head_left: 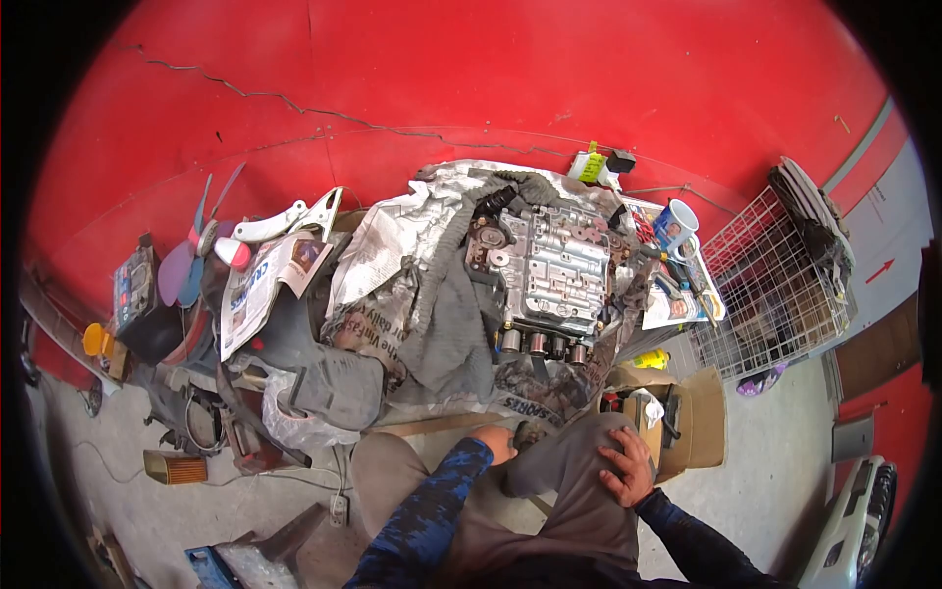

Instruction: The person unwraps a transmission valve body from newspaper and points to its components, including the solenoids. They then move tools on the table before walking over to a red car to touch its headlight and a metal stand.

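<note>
A metal transmission valve body (564, 270) lies on a dark, stained cloth (446, 314) and oily newspaper. Several cylindrical solenoids (538, 343) line its near edge. Below it, my left hand (496, 444) hangs between my legs, near the front edge of the work surface. Its fingers point away from me and are mostly hidden, so whether it holds anything does not show. My right hand (626, 467) rests on my right knee with the fingers spread and nothing in it. Both hands are apart from the valve body.
Right of the work stand a mug (675, 224), hand tools (677, 283) on newspaper and a white wire basket (775, 285). A cardboard box (699, 422) sits by my right knee. At left are a fan (191, 260), a folded newspaper (263, 294) and cables. A red wall rises behind.
</note>
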`<state>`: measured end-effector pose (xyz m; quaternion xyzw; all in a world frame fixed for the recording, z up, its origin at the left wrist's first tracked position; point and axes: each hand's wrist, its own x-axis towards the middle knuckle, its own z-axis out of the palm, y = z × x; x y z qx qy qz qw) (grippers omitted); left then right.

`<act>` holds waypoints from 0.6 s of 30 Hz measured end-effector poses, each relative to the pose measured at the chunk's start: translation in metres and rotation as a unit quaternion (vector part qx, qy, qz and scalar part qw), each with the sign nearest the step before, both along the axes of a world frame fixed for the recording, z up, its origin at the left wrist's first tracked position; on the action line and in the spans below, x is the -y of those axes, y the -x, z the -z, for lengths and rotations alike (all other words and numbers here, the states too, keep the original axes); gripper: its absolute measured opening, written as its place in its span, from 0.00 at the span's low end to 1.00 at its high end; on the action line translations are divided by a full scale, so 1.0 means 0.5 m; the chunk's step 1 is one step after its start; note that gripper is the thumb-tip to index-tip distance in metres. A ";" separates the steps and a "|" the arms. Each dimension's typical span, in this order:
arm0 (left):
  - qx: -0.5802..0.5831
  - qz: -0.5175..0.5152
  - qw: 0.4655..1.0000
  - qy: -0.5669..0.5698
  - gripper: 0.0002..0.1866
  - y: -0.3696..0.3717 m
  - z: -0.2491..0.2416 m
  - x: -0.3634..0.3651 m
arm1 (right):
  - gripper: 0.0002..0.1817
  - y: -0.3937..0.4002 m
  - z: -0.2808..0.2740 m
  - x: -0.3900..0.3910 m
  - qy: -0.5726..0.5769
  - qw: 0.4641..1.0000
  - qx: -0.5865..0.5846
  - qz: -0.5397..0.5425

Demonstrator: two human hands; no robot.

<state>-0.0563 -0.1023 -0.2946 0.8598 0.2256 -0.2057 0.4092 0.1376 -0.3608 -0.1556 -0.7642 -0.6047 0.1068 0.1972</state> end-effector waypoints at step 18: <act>-0.015 0.001 1.000 0.007 0.31 -0.001 0.005 0.001 | 0.26 0.000 0.001 0.003 0.001 1.000 -0.002 0.005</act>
